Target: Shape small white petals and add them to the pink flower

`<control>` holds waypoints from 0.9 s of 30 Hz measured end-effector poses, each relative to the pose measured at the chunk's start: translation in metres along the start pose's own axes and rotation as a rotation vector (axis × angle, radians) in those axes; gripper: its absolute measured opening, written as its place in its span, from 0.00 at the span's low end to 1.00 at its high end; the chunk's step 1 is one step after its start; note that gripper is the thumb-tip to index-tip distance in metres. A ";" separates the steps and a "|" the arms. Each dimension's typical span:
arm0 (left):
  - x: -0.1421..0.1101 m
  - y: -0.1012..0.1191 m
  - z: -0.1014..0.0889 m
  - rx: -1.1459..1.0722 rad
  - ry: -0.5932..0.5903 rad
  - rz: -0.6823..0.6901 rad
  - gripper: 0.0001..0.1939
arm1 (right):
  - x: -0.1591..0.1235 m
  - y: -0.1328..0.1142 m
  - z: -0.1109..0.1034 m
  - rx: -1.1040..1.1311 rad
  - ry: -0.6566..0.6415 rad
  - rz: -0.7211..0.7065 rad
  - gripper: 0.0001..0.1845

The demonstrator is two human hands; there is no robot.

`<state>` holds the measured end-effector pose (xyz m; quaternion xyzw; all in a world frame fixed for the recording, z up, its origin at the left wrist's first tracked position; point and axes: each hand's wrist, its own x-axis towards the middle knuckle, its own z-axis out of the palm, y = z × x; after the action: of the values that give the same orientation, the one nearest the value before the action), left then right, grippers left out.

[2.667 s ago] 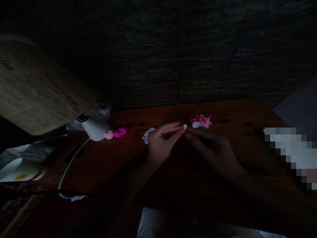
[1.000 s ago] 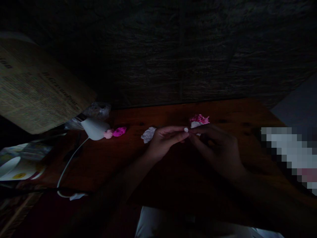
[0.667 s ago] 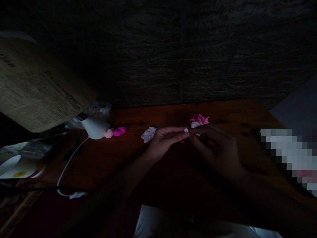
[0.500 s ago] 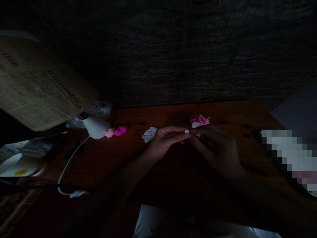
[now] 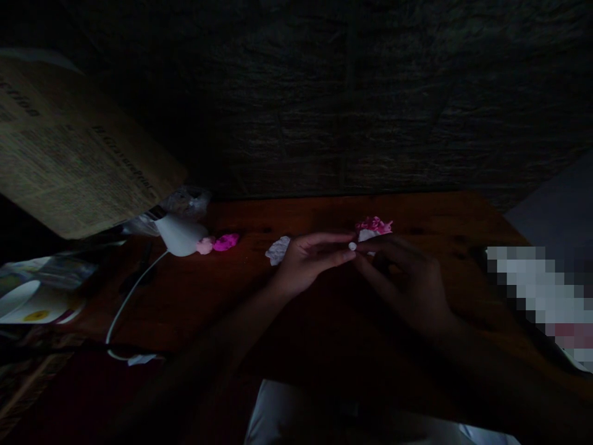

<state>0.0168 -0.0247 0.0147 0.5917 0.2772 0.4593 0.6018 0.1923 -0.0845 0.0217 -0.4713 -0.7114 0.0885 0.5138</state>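
A small, round white piece [image 5: 353, 246] sits between the fingertips of both hands, above the wooden table. My left hand [image 5: 308, 259] pinches it from the left with thumb and fingers. From the right, the thumb and forefinger of my right hand [image 5: 412, 275] close in on the same piece and seem to touch it. Just behind the right fingers lies a white lump [image 5: 369, 234], partly hidden, with a crumpled pink piece [image 5: 375, 224] against it. A pale, wrinkled white piece [image 5: 278, 250] rests on the table behind my left wrist.
At left stands a lamp with a newsprint-patterned shade [image 5: 88, 148] and white base [image 5: 181, 235]. Beside it are a pale pink lump [image 5: 205, 245] and a magenta lump [image 5: 226, 241]. A white cable [image 5: 124, 306], paper cup [image 5: 39, 304] and clear plastic [image 5: 188, 204] lie nearby. A blurred-out object [image 5: 542, 296] is at right.
The small white piece has shifted very slightly right between the fingertips and shows more of its round face. Both hands otherwise stay nearly in place.
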 end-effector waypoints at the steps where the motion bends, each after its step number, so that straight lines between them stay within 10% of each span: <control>1: 0.000 0.000 0.000 0.013 -0.003 0.025 0.14 | 0.000 0.000 0.000 0.002 -0.002 -0.007 0.06; 27: 0.004 -0.001 -0.013 -0.023 -0.182 -0.115 0.16 | 0.000 0.000 0.001 0.275 -0.150 0.183 0.04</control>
<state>0.0071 -0.0154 0.0127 0.6072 0.2499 0.3712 0.6565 0.1910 -0.0839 0.0213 -0.4514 -0.6831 0.2663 0.5086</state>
